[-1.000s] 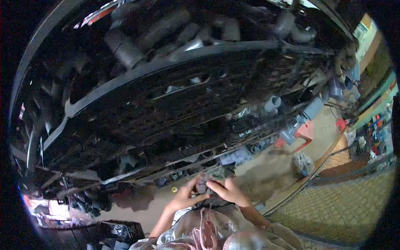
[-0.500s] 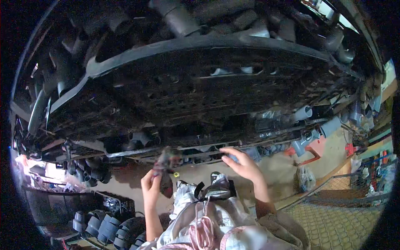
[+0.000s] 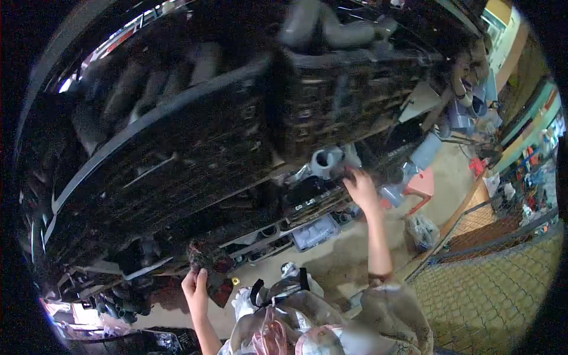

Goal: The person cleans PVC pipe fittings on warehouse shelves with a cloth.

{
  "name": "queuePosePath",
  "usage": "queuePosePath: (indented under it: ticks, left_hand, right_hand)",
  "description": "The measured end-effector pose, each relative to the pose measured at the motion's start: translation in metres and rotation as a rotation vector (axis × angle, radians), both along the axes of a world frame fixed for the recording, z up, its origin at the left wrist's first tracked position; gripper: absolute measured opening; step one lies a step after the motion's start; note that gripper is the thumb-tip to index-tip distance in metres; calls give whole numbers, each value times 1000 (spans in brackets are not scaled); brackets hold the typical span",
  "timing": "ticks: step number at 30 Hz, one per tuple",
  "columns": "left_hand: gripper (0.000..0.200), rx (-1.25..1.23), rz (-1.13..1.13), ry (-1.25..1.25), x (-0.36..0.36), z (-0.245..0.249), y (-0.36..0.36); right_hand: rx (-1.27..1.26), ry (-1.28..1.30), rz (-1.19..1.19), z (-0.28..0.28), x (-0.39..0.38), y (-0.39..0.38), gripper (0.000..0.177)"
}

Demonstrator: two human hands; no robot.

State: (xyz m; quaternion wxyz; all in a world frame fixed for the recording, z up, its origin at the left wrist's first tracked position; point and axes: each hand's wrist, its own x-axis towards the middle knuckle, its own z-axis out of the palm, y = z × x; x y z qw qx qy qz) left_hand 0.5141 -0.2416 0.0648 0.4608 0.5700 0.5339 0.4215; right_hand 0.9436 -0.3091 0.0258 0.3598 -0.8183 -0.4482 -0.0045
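Note:
My left hand (image 3: 195, 287) is closed on a crumpled, dark red and greenish patterned cloth (image 3: 204, 255), pinched between thumb and fingers; part of it hangs down to the right of the hand. My right hand (image 3: 361, 188) is stretched forward to the shelf, its fingertips right beside a grey pipe fitting (image 3: 323, 163) with a round opening. The fingers are blurred against the dark crates, and I cannot tell whether they grip anything.
Black crates (image 3: 337, 100) on a rack hold more grey fittings (image 3: 305, 26). A grey tray (image 3: 316, 232) sits low beneath. To the right are a red stool (image 3: 420, 188), a plastic bag (image 3: 423, 232) and wire mesh (image 3: 491, 278) over a patterned surface.
The view has turned and tilted toward the right side of the rack. My right hand has gone from hovering with spread fingers to reaching up at the grey fitting. The left hand keeps the cloth.

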Motion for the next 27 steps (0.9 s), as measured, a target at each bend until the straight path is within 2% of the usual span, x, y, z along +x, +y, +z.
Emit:
queuePosePath:
  ticks: [2, 5, 6, 8, 11, 15, 19, 22, 25, 27]
  left_hand:
    - [32, -19, -89, -1, 23, 4, -4]
    - [29, -39, -168, 12, 49, 10, -19]
    - [28, -85, -247, 36, 50, 15, -21]
    - [27, -107, -230, 14, 55, 12, -25]
    - [26, -122, -253, 18, 49, 3, -20]
    - [24, -90, -235, 6, 45, 3, -14]
    - [25, -104, -235, 27, 45, 1, -4]
    - [25, -114, -237, 53, 42, 1, -2]
    - [25, -127, -203, 96, 30, -1, -3]
    - [25, -118, -188, 127, 19, 1, -6]
  right_hand:
    - [-82, -349, -82, -21, 29, 17, 42]
    - [-240, -250, -250, -7, 25, 39, 56]
    - [-218, -280, -314, -10, 24, 42, 59]
    - [-170, -338, -432, -19, 23, 49, 67]
    - [-296, -294, -363, -29, 47, 55, 74]
    - [-300, -268, -232, -19, 65, 56, 65]
    - [-221, -362, -174, -5, 66, 53, 49]
    - [-46, -197, -188, -17, 73, 55, 35]
    - [83, -597, -206, -10, 44, 45, 24]
    - [-40, -480, -54, -36, 47, 42, 23]
